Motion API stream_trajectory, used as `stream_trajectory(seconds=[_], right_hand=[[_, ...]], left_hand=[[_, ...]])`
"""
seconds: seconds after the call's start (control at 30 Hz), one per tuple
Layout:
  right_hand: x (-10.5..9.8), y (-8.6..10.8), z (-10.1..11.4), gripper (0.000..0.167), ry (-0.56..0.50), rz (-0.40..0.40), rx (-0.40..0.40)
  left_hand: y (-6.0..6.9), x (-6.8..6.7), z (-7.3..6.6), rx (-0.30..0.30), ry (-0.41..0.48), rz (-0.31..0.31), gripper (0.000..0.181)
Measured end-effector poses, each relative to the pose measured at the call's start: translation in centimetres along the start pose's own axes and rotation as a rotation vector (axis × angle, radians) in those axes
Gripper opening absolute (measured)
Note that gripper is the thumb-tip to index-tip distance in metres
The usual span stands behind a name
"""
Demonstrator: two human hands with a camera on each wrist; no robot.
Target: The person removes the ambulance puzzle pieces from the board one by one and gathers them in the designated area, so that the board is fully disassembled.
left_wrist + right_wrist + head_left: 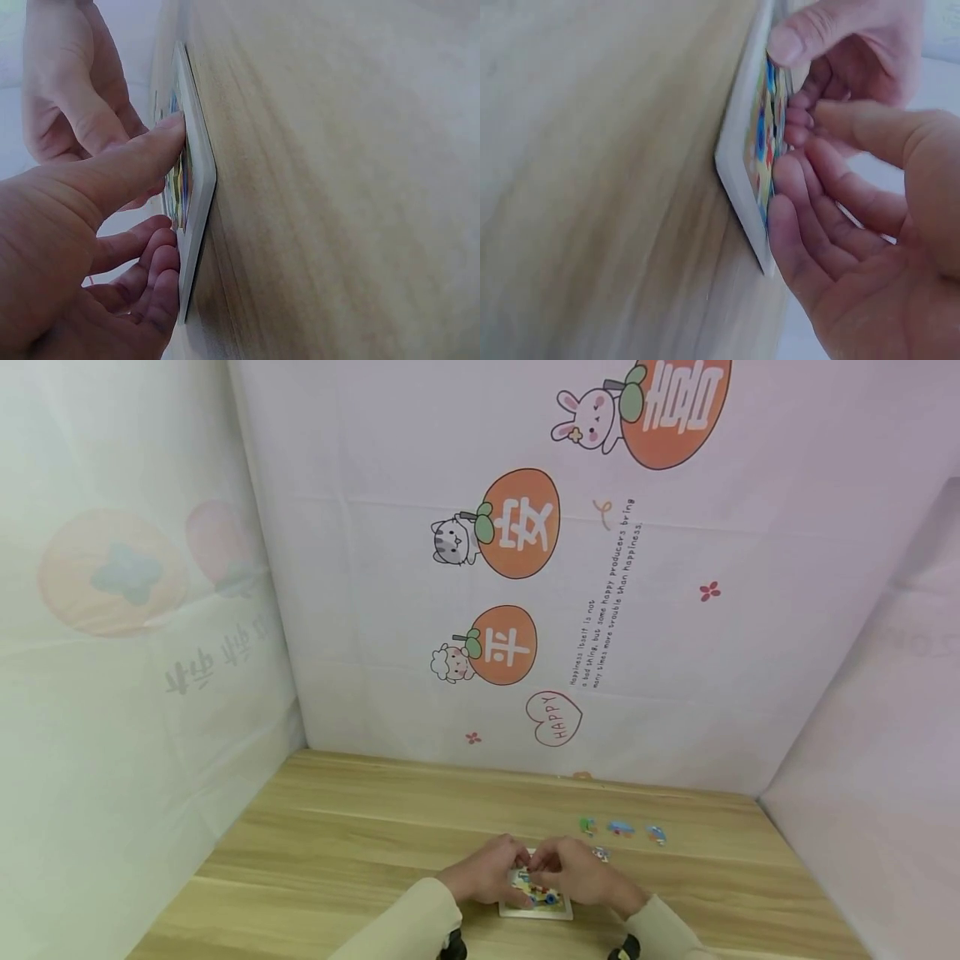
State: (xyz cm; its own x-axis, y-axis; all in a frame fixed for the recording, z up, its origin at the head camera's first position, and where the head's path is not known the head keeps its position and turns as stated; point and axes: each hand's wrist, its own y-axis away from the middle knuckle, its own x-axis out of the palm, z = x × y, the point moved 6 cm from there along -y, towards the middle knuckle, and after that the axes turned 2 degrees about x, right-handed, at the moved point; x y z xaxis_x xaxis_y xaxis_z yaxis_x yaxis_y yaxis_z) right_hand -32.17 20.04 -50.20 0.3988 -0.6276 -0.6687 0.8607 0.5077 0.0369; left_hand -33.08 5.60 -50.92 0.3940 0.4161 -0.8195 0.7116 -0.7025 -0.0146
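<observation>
A white-rimmed puzzle board [536, 916] with a colourful picture lies flat on the wooden table, under both hands. My left hand [489, 870] is at its left side; in the left wrist view this hand [82, 202] rests its thumb on the board [201, 154], other fingers loosely bent by the edge. From the right, my right hand [583, 872] reaches over the board. Its fingertips touch the picture in the right wrist view, where the hand [885, 202] has its thumb close to its index finger beside the left fingers. Whether anything is between them is hidden.
Behind and right of the board lie loose pieces: a green one [588, 826], a blue one [621, 828], another blue one [656, 835] and a small one [601, 853] beside the right hand. Printed white cloth [390, 610] encloses the table's back and sides.
</observation>
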Motion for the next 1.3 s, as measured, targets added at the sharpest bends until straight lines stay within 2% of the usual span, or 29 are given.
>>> stream_trajectory(seconds=[0.23,0.47,0.6,0.83,0.93,1.1,1.2,1.3], right_hand=[[0.1,-0.2,0.4,0.016,0.033,-0.05,-0.009],[0.2,-0.1,1.7,0.023,0.137,-0.1,-0.099],[0.3,0.1,2.0,0.021,0.152,-0.109,-0.103],[0.3,0.2,1.3,0.024,0.119,-0.077,-0.034],[0.1,0.2,0.9,0.023,0.054,-0.075,-0.005],[-0.6,0.2,0.1,0.01,-0.09,-0.06,0.023],[-1.4,0.5,-0.2,0.006,-0.113,-0.067,0.021],[-2.8,1.1,-0.3,0.005,-0.074,-0.1,0.005]], left_hand=[[0.0,0.1,0.3,-0.011,0.043,0.014,0.053],[0.1,0.0,0.5,-0.027,0.057,0.021,0.053],[0.3,-0.2,0.2,-0.024,0.057,0.024,0.053],[0.3,0.0,0.0,-0.025,0.048,0.019,0.052],[0.2,0.0,-0.1,-0.014,0.038,0.013,0.052],[0.1,0.0,-0.1,-0.014,0.014,0.009,0.052],[0.1,0.0,-0.2,-0.015,0.014,0.007,0.053],[0.1,-0.1,-0.2,-0.019,0.014,0.002,0.054]])
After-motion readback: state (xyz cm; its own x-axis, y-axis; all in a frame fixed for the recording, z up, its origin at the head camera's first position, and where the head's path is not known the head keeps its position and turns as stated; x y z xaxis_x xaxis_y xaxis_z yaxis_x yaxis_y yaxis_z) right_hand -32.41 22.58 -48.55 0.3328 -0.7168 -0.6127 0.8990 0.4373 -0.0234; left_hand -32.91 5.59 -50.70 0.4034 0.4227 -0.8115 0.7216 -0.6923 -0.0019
